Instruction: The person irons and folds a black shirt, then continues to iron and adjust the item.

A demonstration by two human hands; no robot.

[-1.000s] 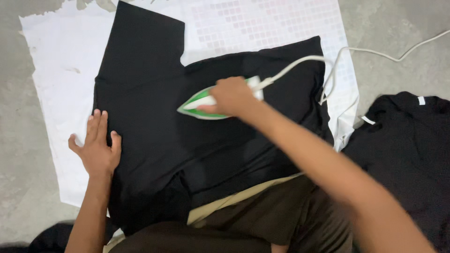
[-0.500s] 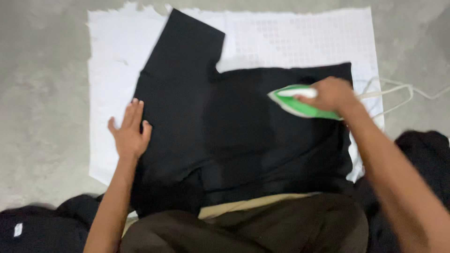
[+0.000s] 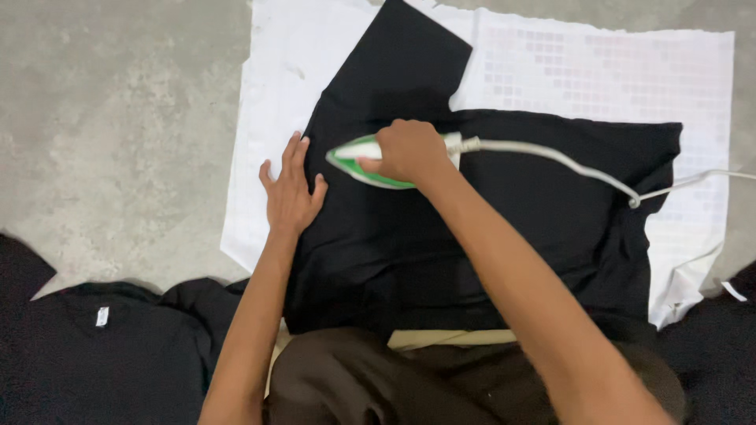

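At the bottom of the frame sits the person's lap in dark trousers (image 3: 409,378). Just above centre, the right hand (image 3: 409,149) is clenched around the handle of the green and white iron (image 3: 358,161), whose long axis runs left-right, tip pointing left. Half a second ago it sat at the right of the black garment (image 3: 504,228); now it lies near the left hand (image 3: 290,193), pressed flat with fingers spread. Bare cloth stretches right, the white sheet (image 3: 598,71) beyond.

A white cloth (image 3: 598,71) is lying spread over the grey concrete floor (image 3: 118,118). Dark garments are sitting heaped at the lower left (image 3: 102,346) and at the right edge (image 3: 720,346).
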